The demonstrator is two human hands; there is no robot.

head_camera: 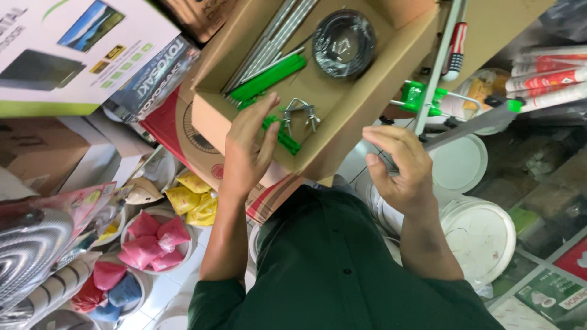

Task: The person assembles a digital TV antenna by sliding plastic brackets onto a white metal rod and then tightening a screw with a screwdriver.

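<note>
I stand in a crowded shop, white lidded buckets point(479, 235) below my right hand point(397, 165) and bowls of pink and yellow packets point(156, 241) below my left. My left hand point(247, 146) presses flat on the near wall of an open cardboard box point(342, 116), fingers spread, gripping nothing. Just past my fingertips lie a metal U-bolt point(299, 113), green plastic brackets point(269, 76), grey rods and a glossy black cable coil point(343, 43). My right hand hovers half-curled, empty, beside the box corner.

Crowded hardware shop
Around the open cardboard box point(342, 104): boxed goods point(79, 49), white paint buckets point(480, 232), bowls of coloured packets point(153, 241).
</note>
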